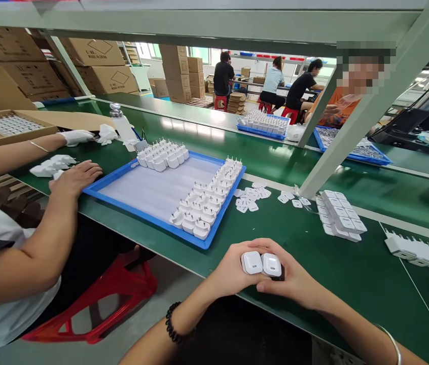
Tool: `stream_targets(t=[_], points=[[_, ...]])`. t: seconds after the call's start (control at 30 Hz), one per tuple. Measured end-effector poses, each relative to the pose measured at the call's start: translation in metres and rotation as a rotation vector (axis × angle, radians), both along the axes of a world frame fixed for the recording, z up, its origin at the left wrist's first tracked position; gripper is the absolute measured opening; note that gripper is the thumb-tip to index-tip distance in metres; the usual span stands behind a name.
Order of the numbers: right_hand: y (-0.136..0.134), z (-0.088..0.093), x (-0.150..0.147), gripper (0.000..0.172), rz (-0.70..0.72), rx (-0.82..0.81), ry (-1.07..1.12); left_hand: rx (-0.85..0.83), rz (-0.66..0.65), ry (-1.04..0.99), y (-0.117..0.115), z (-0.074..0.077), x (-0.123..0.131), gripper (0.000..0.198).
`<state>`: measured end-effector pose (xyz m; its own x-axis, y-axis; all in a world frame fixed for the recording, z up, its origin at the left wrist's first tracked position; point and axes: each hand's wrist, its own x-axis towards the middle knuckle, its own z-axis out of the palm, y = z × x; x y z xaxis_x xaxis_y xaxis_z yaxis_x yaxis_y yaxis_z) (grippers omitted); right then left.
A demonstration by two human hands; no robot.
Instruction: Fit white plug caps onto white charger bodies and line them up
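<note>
Two white charger blocks (262, 263) sit side by side between my hands, their port faces turned up toward me. My left hand (231, 268) wraps round the left block, and my right hand (288, 266) closes round the right one. Both hands are over the front edge of the green table (252, 228). Beyond them lie loose white square pieces (251, 195). Stacked white blocks (340, 215) stand farther right. A blue-rimmed tray (149, 221) to the left holds white plugs with pins up (207, 200).
A co-worker's arms (64, 203) rest at the left, one hand gloved, near a red stool (123, 294). A slanted white post (366, 101) rises behind the stacks. A row of white plugs (422, 253) lies at right. A dispenser bottle (121, 124) stands behind the tray.
</note>
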<state>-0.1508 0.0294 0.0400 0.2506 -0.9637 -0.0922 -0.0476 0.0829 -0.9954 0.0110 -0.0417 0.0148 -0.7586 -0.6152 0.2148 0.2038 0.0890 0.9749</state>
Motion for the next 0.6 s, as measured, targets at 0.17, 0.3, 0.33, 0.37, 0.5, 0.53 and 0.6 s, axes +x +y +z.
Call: stream_targets(t=[0.17, 0.3, 0.33, 0.37, 0.5, 0.53, 0.6], points=[[-0.002, -0.002, -0.011, 0.088, -0.047, -0.126, -0.244, -0.201, 0.147, -0.074, -0.039, 0.046, 0.024, 0.047], [-0.008, -0.005, -0.017, 0.048, -0.247, -0.092, -0.194, -0.489, 0.46, -0.659, -0.124, 0.108, 0.049, 0.051], [-0.011, -0.008, -0.017, 0.043, -0.289, -0.06, -0.188, -0.477, 0.469, -0.781, -0.148, 0.12, 0.051, 0.048], [-0.014, -0.013, -0.017, 0.04, -0.325, -0.033, -0.185, -0.446, 0.444, -0.879, -0.171, 0.129, 0.05, 0.047], [-0.028, -0.033, -0.019, 0.037, -0.405, 0.021, -0.172, -0.266, 0.294, -1.33, -0.231, 0.136, 0.032, 0.033], [-0.031, -0.036, -0.021, 0.037, -0.409, 0.029, -0.176, -0.229, 0.257, -1.42, -0.238, 0.133, 0.025, 0.028], [-0.035, -0.04, -0.025, 0.038, -0.408, 0.048, -0.198, -0.2, 0.21, -1.535, -0.246, 0.127, 0.012, 0.023]])
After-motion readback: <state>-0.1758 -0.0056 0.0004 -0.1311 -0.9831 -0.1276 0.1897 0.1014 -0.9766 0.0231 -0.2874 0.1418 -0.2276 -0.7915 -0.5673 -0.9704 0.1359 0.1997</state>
